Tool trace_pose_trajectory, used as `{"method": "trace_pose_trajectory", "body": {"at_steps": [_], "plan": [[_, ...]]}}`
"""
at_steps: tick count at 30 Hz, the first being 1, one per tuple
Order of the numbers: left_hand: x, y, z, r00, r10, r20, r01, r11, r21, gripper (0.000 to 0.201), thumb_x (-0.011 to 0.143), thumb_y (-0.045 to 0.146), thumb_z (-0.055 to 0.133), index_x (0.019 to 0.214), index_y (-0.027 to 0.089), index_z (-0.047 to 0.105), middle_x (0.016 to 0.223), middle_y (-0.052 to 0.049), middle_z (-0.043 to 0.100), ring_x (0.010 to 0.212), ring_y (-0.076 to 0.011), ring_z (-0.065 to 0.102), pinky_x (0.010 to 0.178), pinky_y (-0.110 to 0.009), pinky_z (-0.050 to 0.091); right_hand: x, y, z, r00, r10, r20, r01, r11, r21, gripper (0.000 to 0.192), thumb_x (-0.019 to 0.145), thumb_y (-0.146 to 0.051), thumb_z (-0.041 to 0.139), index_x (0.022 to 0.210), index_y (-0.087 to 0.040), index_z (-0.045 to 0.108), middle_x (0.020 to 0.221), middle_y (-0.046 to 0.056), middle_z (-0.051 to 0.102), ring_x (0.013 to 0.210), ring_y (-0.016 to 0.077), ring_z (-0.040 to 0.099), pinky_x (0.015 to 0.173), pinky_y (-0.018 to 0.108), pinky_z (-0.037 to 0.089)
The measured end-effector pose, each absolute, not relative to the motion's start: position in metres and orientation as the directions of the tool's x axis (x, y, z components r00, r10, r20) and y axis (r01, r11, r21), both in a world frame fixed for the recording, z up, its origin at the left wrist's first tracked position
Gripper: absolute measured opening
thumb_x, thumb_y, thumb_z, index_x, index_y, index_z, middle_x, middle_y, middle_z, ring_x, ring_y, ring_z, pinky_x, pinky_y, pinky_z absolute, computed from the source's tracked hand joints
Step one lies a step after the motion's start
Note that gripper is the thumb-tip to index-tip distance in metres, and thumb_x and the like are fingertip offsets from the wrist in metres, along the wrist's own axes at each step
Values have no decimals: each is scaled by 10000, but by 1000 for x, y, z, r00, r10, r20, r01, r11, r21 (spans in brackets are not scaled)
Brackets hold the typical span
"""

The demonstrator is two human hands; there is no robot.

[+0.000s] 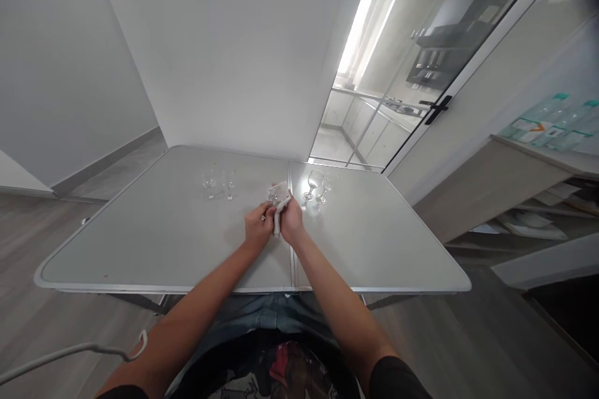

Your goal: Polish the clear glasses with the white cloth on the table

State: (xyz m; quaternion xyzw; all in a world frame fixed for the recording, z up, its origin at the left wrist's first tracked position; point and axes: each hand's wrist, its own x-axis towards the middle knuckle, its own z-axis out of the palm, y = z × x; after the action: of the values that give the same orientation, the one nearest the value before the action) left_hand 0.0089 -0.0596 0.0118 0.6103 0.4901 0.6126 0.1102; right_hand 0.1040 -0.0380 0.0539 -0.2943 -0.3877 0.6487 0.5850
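Centre: left hand (259, 224) and right hand (291, 222) side by side above the grey folding metal table (140, 243), white crumpled cloth (279, 194) between them.
Left, behind: small clear glasses (218, 184) on the table.
Right, behind: two clear stemmed wine glasses (316, 186), just beside the cloth.

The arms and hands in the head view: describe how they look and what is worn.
Both forearms are bare from elbow to wrist. Short dark sleeves end near the elbows. The left hand and right hand wear no gloves; rings or a watch, if any, are too small to tell.
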Motion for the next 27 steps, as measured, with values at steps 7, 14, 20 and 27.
{"method": "trace_pose_trajectory", "body": {"at_steps": [7, 14, 20, 27], "plan": [[4, -50, 7, -220, 793, 568, 418, -450, 789, 314, 988, 323, 453, 853, 166, 688, 705, -40, 661, 618, -157, 557, 658, -281, 436, 111, -38, 30, -116, 896, 428, 118, 440, -890, 302, 1008, -497, 384, 1010, -235, 534, 953, 38, 568, 892, 165, 572, 842, 305, 500], [9, -40, -4, 22, 824, 567, 190, -560, 806, 425, 917, 208, 481, 1334, 196, 562, 1290, -108, 645, 1201, -251, 585, 1053, -427, 443, 128, -38, 29, -203, 766, 610, 424, 631, -650, 452, 958, -241, 450, 1404, -177, 419, 1302, 156, 529, 1247, 259, 506, 1062, 418, 437], [7, -43, -6, 81, 819, 568, 326, -560, 761, 252, 883, 207, 508, 1085, 204, 660, 1158, -105, 646, 1169, -271, 549, 1051, -465, 431, 139, -37, 23, -95, 780, 619, 583, 547, -601, 446, 940, -235, 442, 1376, -146, 469, 1201, 165, 612, 1130, 288, 569, 987, 446, 457], [9, -36, 2, -253, 901, 353, -134, -394, 909, 327, 910, 452, 629, 1146, 234, 568, 1102, -58, 621, 1019, -187, 612, 886, -321, 504, 142, -27, 17, -248, 962, 119, -121, 91, -989, 294, 874, -464, 587, 985, -196, 631, 748, 22, 660, 700, 176, 606, 599, 263, 468]]}}
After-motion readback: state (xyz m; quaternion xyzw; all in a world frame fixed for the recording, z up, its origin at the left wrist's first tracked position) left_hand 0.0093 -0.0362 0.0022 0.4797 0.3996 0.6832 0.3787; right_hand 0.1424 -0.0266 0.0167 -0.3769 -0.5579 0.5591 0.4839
